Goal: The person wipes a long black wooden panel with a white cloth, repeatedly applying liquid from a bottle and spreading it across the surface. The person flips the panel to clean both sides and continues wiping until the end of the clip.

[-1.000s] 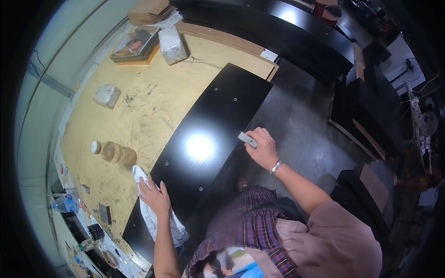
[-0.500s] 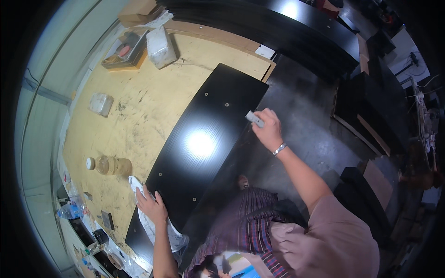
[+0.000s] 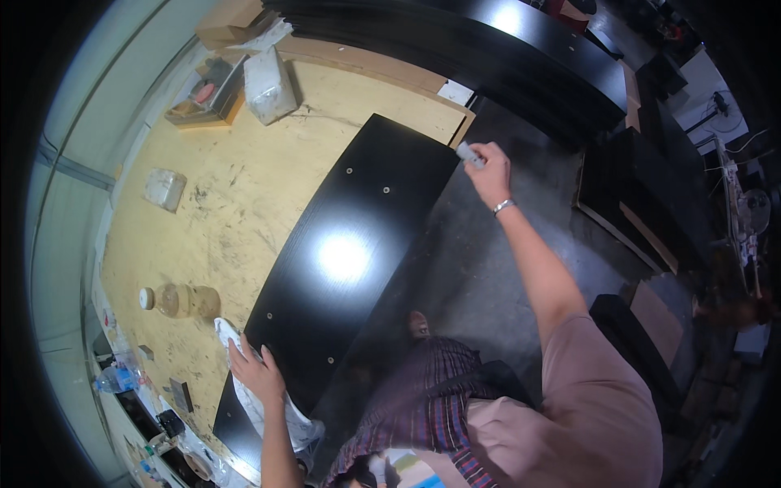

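Note:
A long glossy black board (image 3: 350,260) lies across the wooden workbench (image 3: 244,187). My right hand (image 3: 490,172) is stretched out to the board's far right edge and grips a small grey block (image 3: 469,154) against that edge. My left hand (image 3: 256,372) rests flat on the board's near left edge, pressing on a white cloth (image 3: 268,403) that hangs over the side.
A roll of tan tape (image 3: 183,301) with a white cap lies left of the board. Plastic-wrapped bags (image 3: 268,85), (image 3: 165,188) and a wooden box (image 3: 207,98) sit further back. Stacked black panels (image 3: 521,57) lie beyond the bench. Small tools and a bottle (image 3: 114,378) crowd the lower left.
My right hand has slid the grey block along the board's right edge, away from me toward the far end. My left hand has stayed on the cloth.

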The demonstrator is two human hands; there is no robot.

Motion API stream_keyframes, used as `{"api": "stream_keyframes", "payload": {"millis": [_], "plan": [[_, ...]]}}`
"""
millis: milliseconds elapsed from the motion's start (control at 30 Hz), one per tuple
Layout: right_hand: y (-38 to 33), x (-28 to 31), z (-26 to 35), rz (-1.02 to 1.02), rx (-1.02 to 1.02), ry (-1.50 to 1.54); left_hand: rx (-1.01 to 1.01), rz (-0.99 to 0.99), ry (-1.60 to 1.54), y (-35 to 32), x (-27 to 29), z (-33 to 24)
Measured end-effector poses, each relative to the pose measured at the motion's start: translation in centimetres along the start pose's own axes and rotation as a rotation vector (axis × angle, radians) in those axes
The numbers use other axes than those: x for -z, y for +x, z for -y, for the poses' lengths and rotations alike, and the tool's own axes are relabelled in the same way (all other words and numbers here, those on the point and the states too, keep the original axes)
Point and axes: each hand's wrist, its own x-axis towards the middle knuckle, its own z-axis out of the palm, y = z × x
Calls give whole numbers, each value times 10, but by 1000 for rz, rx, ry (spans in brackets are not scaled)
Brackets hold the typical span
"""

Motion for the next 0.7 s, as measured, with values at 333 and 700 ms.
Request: {"api": "stream_keyframes", "payload": {"millis": [333,700], "plan": [[-250,8,122,545,345,271,-9,-11,-2,-2,-3,3],[-144,-9,103,86,176,96,-8,-25,-19,-1,0,1]]}}
